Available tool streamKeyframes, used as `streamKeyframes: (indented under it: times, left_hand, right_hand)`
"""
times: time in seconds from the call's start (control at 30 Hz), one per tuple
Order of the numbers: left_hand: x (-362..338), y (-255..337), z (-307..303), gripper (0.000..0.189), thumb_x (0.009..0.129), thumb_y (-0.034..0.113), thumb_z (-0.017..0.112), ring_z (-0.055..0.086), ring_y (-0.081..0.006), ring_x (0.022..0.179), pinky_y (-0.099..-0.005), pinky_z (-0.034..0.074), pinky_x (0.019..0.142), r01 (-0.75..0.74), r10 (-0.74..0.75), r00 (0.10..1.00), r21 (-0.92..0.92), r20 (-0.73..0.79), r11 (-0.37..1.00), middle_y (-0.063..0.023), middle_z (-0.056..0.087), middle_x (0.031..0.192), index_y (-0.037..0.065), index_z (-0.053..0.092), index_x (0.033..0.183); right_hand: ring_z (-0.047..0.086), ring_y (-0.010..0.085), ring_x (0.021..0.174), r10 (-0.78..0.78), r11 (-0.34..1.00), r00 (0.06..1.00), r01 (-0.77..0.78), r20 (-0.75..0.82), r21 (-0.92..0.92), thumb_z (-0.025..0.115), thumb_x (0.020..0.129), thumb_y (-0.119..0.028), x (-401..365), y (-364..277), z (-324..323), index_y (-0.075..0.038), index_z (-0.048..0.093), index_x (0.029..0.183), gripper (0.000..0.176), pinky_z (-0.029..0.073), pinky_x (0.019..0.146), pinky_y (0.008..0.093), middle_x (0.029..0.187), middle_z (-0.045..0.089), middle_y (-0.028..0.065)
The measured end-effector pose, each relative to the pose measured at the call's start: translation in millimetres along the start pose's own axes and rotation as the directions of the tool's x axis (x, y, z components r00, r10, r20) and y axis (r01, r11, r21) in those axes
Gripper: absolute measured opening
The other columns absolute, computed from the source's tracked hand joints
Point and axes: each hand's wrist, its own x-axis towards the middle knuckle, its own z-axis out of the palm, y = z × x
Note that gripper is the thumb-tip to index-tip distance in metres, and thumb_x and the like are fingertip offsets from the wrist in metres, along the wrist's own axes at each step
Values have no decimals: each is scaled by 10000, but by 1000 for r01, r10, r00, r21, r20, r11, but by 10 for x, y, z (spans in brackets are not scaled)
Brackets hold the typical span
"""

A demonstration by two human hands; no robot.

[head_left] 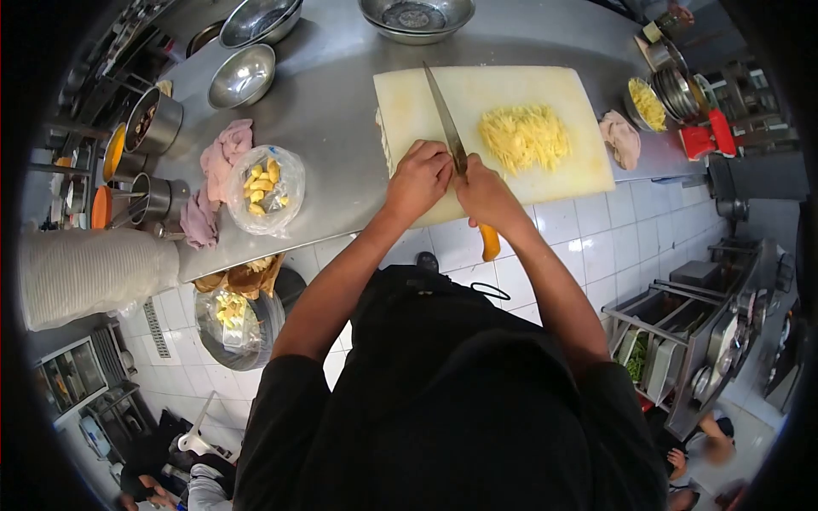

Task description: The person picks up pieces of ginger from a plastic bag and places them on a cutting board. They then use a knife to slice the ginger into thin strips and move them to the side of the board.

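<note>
My right hand [487, 194] is wrapped around the knife [445, 112], near where the blade meets its yellow handle. The long blade points away from me over the white cutting board [400, 106]. My left hand [418, 180] is closed with curled fingers beside the blade, at the board's near left part. What lies under those fingers is hidden. To the right of the blade, a heap of thin pale-yellow shreds [524, 138] rests on the board. Left of the board, a clear plastic bag [294, 192] holds several peeled yellow pieces [262, 180].
Metal bowls [243, 77] stand at the back left of the steel table [332, 111]. Pink cloths [228, 152] lie beside the bag; another cloth [620, 139] is right of the board. A lined bin [256, 341] stands below left. Other people are at the lower edges.
</note>
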Motion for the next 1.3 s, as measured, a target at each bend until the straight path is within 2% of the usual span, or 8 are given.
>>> streamKeyframes:
  times: [0.13,0.33,0.43,0.53,0.67,0.73,0.83,1.3]
  left_hand:
    - [-33,-4,-5,36,819,-2,733,653,-283,941,-377,569,822,6,-6,1000,-11,5,1000,-90,701,999,-11,733,854]
    - [-26,-17,16,32,837,-3,713,660,-285,948,-382,568,829,32,-32,1000,-22,0,999,-85,710,1004,-8,733,861]
    - [-19,-14,16,42,842,-4,698,659,-287,954,-385,568,832,44,-43,999,-20,13,999,-85,710,1006,-9,733,865]
    - [-22,-19,-6,52,837,-12,689,657,-294,959,-388,567,837,46,-45,998,-34,32,998,-90,708,1011,-13,730,870]
    - [-51,-18,-9,80,818,-40,685,655,-306,960,-391,565,841,34,-32,999,-39,43,999,-97,704,1018,-11,729,877]
    - [17,-27,-23,93,809,-52,683,655,-310,958,-394,564,840,26,-25,999,-42,23,999,-99,703,1018,-9,729,879]
    - [-33,-6,-8,103,802,-59,685,655,-312,955,-398,563,834,49,-50,999,-57,-16,997,-97,701,1014,-8,729,880]
    - [-6,-10,-6,39,834,-19,709,650,-298,931,-395,561,819,54,-55,998,-33,-5,998,-95,695,988,-17,733,865]
  right_hand:
    - [650,299,484,41,999,999,-42,33,26,470,1000,-149,-122,-141,-151,91,453,1123,271,536,482,421,718,628,213]
    - [643,302,472,57,998,997,-57,47,5,455,1003,-138,-279,-108,-58,114,447,1133,283,538,484,428,701,630,204]
    - [671,359,510,45,999,999,-44,25,-21,475,974,-125,-270,-95,-8,112,457,1066,255,575,561,460,689,661,281]
    - [675,367,522,-86,991,994,78,-68,-109,481,979,-141,-84,167,180,102,457,1056,256,580,567,455,712,666,293]
    - [659,310,492,18,1000,1000,-18,-8,24,467,999,-164,46,-18,52,113,454,1147,315,544,494,426,743,648,234]
    - [658,303,490,1,999,1000,-2,11,38,469,996,-173,64,-96,-85,116,456,1166,335,545,498,424,761,651,231]
    - [656,295,491,69,998,995,-69,65,-7,462,992,-167,-138,-218,-158,126,452,1198,358,543,500,421,771,651,223]
    - [650,296,485,45,999,999,-45,3,-5,473,1007,-156,-51,-44,128,112,455,1127,294,549,488,405,740,645,213]
